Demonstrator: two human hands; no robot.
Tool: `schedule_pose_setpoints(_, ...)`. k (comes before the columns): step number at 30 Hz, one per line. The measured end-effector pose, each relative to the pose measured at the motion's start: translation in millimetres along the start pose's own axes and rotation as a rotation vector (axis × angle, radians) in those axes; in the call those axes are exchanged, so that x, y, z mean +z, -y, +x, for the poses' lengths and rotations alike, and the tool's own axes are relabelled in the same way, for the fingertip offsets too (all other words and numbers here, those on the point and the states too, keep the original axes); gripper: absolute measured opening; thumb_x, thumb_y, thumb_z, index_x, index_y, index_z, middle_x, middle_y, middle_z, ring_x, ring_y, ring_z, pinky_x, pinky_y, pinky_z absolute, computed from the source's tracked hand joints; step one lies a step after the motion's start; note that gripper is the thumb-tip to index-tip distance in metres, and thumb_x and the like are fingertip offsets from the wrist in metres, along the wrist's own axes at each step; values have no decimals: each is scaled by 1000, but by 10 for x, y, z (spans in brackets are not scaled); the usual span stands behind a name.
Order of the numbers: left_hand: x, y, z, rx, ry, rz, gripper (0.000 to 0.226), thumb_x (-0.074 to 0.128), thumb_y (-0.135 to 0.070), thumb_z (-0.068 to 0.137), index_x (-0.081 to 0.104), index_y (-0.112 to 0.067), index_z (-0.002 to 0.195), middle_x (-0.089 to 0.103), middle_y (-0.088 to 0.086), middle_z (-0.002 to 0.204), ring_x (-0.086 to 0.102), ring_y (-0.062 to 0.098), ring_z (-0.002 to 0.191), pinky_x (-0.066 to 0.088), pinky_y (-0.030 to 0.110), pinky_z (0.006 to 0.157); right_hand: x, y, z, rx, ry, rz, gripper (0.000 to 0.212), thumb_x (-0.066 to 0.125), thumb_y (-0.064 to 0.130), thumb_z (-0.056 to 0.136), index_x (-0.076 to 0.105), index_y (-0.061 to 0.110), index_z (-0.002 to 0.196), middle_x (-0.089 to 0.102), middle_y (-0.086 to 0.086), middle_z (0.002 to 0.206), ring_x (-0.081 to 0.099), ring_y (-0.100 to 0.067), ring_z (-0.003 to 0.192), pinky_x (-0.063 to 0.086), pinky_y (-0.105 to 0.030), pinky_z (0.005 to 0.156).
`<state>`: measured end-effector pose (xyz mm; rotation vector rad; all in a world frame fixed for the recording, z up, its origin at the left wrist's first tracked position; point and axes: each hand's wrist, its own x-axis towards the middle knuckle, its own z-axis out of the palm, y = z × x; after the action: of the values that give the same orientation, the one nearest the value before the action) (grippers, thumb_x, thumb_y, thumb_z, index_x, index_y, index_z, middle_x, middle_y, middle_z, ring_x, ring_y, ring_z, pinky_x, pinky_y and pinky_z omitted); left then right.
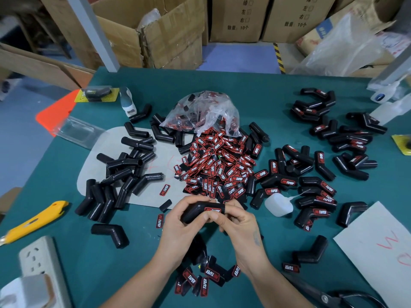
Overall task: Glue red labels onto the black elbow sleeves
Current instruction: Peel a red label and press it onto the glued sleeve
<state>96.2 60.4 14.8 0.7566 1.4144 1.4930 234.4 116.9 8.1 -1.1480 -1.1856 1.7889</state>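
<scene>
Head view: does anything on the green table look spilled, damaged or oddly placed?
Yes. The red labels have spilled out of the torn clear bag into a loose heap, with strays at the near edge. The glue bottle lies on its side. Both hands hold one elbow sleeve.

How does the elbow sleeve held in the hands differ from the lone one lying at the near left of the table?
The held sleeve carries a red label on one leg; the lone sleeve shows none. The held sleeve is off the table, gripped by the left hand and the right hand; the lone sleeve lies untouched on the green table. Both are black bent tubes.
</scene>
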Motion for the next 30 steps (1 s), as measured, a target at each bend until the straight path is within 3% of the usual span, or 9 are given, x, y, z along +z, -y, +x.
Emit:
schedule_pose_setpoints(4,1,-7,-6,12,6,11,30,75,-6,86,77,-28,106,80,4,108,76,16,101,56,20,87,-12,-1,-10,0,3,27,35,88,47,68,86,17,87,56,14,80,50,-1,70,41,-14,64)
schedule_pose_setpoints(8,-6,-11,-1,13,12,3,29,75,-6,87,77,-27,107,79,6,109,76,18,101,57,22,88,-4,6,-12,2,6,33,33,88,44,70,86,15,87,54,8,81,48,-6,70,41,-16,65)
schedule_pose_setpoints(14,-13,2,11,17,4,29,31,77,-8,85,77,-30,106,79,6,110,75,19,104,56,23,90,-1,10,-26,37,26,67,20,87,28,81,84,13,94,58,9,82,52,-5,71,44,-17,65)
schedule_pose_setpoints(20,-29,-22,15,53,20,57,33,77,-6,86,78,-33,106,80,3,111,75,16,103,56,20,90,11,-7,-22,49,26,74,38,85,43,76,83,11,96,56,0,89,51,-10,76,44,-25,68)
schedule_pose_setpoints(27,-37,-8,11,67,25,91,38,78,4,89,78,-30,105,79,5,112,75,18,104,56,22,90,1,-10,-28,52,46,95,35,83,42,78,83,11,95,57,-1,90,51,-11,78,45,-26,69)
schedule_pose_setpoints(30,-34,-20,9,65,16,100,31,78,-4,86,77,-29,104,79,5,112,75,19,101,57,25,90,2,-19,-27,48,49,101,33,82,41,80,82,10,92,57,1,88,52,-11,78,45,-27,70)
